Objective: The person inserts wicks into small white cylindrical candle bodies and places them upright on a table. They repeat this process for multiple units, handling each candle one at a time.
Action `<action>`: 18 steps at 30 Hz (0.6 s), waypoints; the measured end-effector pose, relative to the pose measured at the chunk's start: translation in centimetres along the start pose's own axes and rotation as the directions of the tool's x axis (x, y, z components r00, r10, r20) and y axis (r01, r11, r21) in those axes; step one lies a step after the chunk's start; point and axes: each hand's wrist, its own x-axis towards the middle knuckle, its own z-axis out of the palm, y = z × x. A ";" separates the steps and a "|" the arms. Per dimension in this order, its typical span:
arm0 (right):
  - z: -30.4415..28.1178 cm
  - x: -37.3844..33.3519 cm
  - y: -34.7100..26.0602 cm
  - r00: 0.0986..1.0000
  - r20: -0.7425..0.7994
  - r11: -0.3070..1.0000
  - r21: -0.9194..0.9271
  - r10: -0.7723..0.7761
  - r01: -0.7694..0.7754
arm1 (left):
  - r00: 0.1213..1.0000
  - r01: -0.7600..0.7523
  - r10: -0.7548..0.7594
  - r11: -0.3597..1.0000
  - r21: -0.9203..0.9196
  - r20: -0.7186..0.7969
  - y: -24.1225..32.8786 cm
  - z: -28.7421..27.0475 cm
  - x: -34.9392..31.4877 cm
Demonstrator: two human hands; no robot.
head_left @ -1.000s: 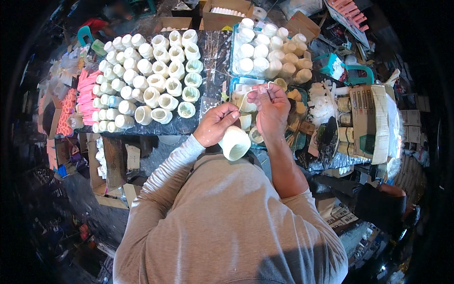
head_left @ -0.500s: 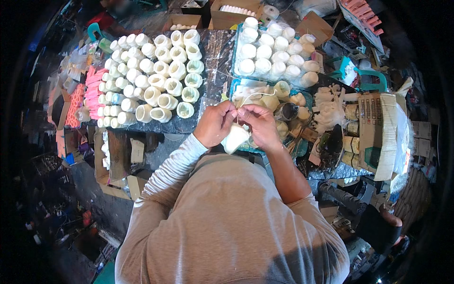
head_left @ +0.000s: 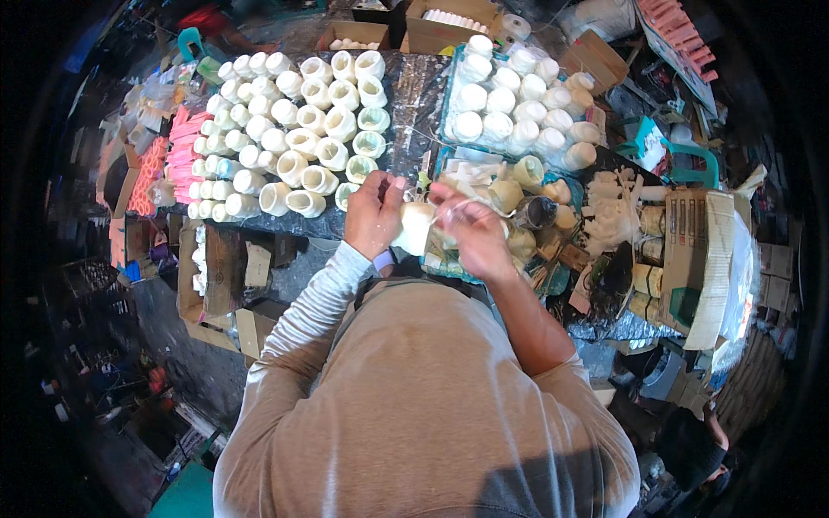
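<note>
My left hand (head_left: 373, 216) is closed on the side of a small cream-white cup-shaped piece (head_left: 417, 230), held tilted in front of my body at the table's near edge. My right hand (head_left: 475, 233) is just right of it, fingers curled and smeared by motion. A pale cord (head_left: 484, 207) runs across the right fingers, which seem to pinch it; its ends are hard to make out. Beyond my left hand stand rows of open cream-white cups (head_left: 304, 142), some greenish inside.
More white pieces (head_left: 501, 101) stand on a blue tray at the far right. Nearer are loose cream pieces and a dark round container (head_left: 537, 212). Pink pieces (head_left: 185, 147) lie at the left; a cardboard box (head_left: 686, 259) stands right. A person (head_left: 691, 445) is at the lower right.
My hands have come apart from a pinch above the piece. The left now holds its side; the right has moved rightward, in motion. The view has shifted slightly.
</note>
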 end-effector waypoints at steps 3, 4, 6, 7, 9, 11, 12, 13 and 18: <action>0.8 -1.3 0.4 0.960 0.078 0.955 -0.151 0.269 -0.255 | 0.999 0.048 -0.050 0.986 -0.162 -0.006 -0.4 0.6 0.2; 0.9 -1.4 0.4 0.960 0.095 0.956 -0.165 0.262 -0.244 | 0.991 0.120 -0.106 0.971 -0.207 0.079 -0.5 0.2 0.1; 1.2 -1.2 0.3 0.984 0.120 0.979 0.138 0.132 -0.149 | 0.993 0.119 -0.076 0.769 -0.628 0.096 -0.4 -0.1 -1.0; 1.3 -1.0 0.2 0.991 0.117 0.954 0.283 0.065 -0.096 | 0.997 0.068 -0.002 0.589 -0.806 0.083 -0.2 -0.2 -1.8; 1.6 -0.5 0.3 0.992 0.126 0.974 0.224 0.013 -0.041 | 0.968 0.223 -0.013 0.489 -0.843 0.249 -0.1 -0.9 -2.9; 2.0 -0.5 0.6 0.989 0.150 0.984 0.177 -0.012 -0.015 | 0.944 0.329 -0.109 0.290 -0.898 0.311 0.4 -0.7 -3.4; 2.1 -0.5 0.7 0.983 0.181 1.000 0.026 -0.013 0.008 | 0.965 0.260 -0.079 0.386 -0.885 0.249 0.5 -0.9 -3.3; 2.3 -0.6 0.8 0.986 0.164 1.000 -0.016 -0.016 0.019 | 0.981 0.185 -0.043 0.474 -0.861 0.187 0.7 -1.2 -3.1; 2.6 -1.4 -1.2 0.995 -0.065 0.981 -0.187 -0.070 0.057 | 0.974 -0.222 0.225 0.940 -0.259 -0.016 2.3 -4.8 -4.0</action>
